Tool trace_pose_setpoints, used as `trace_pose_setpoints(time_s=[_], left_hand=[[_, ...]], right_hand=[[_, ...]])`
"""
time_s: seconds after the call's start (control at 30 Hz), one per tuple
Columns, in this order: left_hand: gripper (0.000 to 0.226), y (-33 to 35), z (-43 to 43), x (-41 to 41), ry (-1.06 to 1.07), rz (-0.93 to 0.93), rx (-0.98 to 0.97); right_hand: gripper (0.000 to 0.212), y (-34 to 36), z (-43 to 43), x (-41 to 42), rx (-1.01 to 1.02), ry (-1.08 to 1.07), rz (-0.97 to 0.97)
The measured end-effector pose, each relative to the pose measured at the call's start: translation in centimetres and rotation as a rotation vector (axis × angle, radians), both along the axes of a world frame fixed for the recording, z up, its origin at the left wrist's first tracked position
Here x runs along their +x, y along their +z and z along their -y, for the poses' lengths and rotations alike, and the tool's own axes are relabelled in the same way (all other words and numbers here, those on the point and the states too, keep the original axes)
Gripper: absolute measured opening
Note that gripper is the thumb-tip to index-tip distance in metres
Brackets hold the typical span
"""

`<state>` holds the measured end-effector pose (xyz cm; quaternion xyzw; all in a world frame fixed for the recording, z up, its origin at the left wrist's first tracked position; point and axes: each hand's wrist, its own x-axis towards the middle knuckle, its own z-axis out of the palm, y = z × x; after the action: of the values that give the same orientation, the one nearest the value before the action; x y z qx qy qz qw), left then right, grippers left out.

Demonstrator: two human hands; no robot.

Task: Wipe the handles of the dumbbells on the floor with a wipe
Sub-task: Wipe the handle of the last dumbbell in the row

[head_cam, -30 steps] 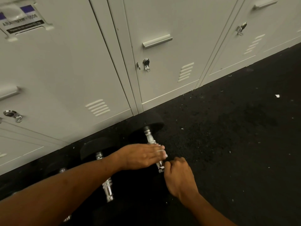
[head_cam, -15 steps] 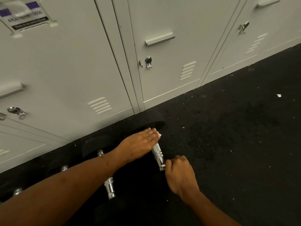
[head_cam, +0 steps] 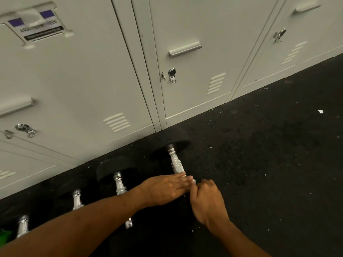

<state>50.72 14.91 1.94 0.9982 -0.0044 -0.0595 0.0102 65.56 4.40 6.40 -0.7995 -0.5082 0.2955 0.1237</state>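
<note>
Several dumbbells with black heads and chrome handles lie in a row on the black floor along the lockers. My left hand (head_cam: 163, 190) lies palm down over the near part of the rightmost dumbbell's handle (head_cam: 177, 164), fingers wrapped across it. A sliver of white, seemingly the wipe (head_cam: 192, 179), shows at the fingertips; the rest is hidden under the hand. My right hand (head_cam: 207, 201) is curled closed at the handle's near end, touching the left fingertips. This dumbbell's far head (head_cam: 172, 140) points at the lockers; its near head is hidden.
Grey lockers (head_cam: 185, 25) stand close behind the row. More dumbbells lie to the left: a second (head_cam: 119, 184), a third (head_cam: 77, 199) and one further left (head_cam: 23, 225). Something green (head_cam: 4, 236) shows at the lower left edge. Speckled black floor (head_cam: 269, 164) spreads to the right.
My left hand slid up the handle toward the far head, then back down to the near end beside my right hand. My right hand stayed at the near end.
</note>
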Motion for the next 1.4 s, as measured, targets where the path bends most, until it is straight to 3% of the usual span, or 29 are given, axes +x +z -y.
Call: trace_pose_setpoints(time_s=[0.13,0.43,0.63,0.83,1.17,1.4], left_hand=[[0.054,0.6,-2.3,0.3,-0.097,-0.033,0.062],[0.061,1.0,-6.3,0.2,0.055,-0.120,0.186],[0.065,0.8,-2.8,-0.1,0.191,0.013,0.088],[0.046,0.2,1.2,-0.4,0.123,0.127,0.014],[0.055,0.2,-1.8,-0.5,-0.095,-0.007,-0.014],[0.058,1.4,-5.4,-0.1,-0.048,-0.027,0.056]], right_hand=[[0.044,-0.2,0.0,0.0,-0.001,-0.012,-0.006],[0.043,-0.2,0.1,0.0,-0.037,0.002,-0.049],[0.042,-0.7,0.0,0.0,-0.009,-0.014,-0.032],[0.044,-0.8,0.0,0.0,-0.004,-0.004,-0.001],[0.050,-0.9,0.1,0.0,0.003,-0.006,0.011],[0.042,-0.5,0.1,0.1,-0.035,-0.005,-0.073]])
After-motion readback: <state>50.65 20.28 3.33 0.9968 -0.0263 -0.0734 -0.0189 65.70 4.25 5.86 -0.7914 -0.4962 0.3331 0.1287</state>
